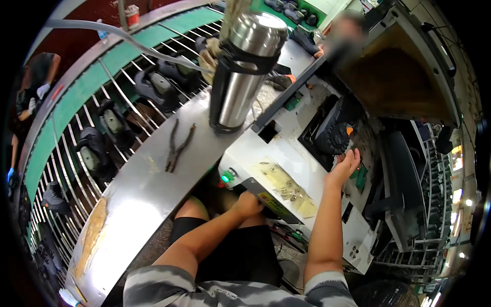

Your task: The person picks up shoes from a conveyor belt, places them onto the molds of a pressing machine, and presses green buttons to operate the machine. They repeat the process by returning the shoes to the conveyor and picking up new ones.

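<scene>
A black shoe with a lugged sole and a small orange mark (335, 130) lies on its side in the opening of a white machine (245, 156). My right hand (343, 168) is raised just beside the shoe, fingers slightly bent and partly apart, with nothing plainly held. At the machine's front edge, by a yellow label (273, 204), my left hand (248, 203) is closed. Its fingertips are hidden against the panel, so what it grips, if anything, does not show. A green lit button (226, 176) is near that hand.
On the metal table (138, 179) stand a steel flask (245, 71) and dark pliers (179, 146). Beyond it, a barred conveyor (71, 148) carries several dark shoes (89, 153). The machine's raised lid (404, 71) is at right. Other people (38, 77) are at the far side.
</scene>
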Tool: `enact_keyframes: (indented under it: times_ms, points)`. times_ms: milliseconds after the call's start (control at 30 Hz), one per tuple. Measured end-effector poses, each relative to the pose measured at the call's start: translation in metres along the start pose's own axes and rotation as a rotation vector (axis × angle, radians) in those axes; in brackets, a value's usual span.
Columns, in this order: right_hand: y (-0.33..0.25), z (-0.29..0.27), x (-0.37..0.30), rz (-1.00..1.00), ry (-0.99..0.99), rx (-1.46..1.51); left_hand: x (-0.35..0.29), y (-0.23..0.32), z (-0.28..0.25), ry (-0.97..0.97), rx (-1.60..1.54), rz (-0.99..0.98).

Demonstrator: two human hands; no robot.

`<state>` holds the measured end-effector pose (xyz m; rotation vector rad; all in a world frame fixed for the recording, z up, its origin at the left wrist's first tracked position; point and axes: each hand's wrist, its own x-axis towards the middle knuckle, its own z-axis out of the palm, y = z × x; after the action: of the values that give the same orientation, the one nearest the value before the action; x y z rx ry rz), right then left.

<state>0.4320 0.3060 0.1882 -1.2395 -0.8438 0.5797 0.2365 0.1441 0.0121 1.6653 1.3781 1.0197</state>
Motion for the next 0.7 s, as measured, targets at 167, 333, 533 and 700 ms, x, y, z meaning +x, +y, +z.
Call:
enact_keyframes:
  times_ms: [167,333,533,700]
  points:
    - [-0.014,0.025,0.019,-0.175,-0.071,-0.371,-0.126,0.013,-0.124,0.315,0.056,-0.048]
    - [0.007,0.055,0.151,0.023,-0.136,-0.895,-0.27,-0.029,-0.245,0.848,0.36,-0.455]
    - [0.013,0.079,0.123,0.09,-0.018,-1.173,-0.312,-0.065,-0.257,1.0,0.197,-0.481]
    - [-0.06,0.063,-0.012,-0.317,0.223,-0.892,-0.309,-0.063,-0.257,0.98,0.289,-0.522]
